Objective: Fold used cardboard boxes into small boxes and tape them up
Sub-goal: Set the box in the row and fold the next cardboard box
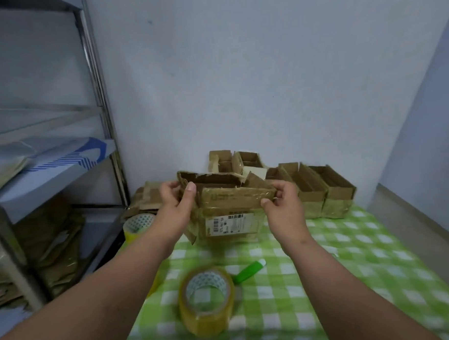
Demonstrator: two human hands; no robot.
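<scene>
Head view: left hand [175, 200] and right hand [283, 206] pinch the top flaps of a labelled cardboard box [227, 215], held above the checked surface [348, 254]; tape roll [206, 300] lies nearer.

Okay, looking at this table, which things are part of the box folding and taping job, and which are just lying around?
Part of the job:
- cardboard box, held by left hand and right hand
- tape roll
- second tape roll
- green cutter
- folded small boxes

Lying about:
- metal shelf
- papers on the shelf
</scene>
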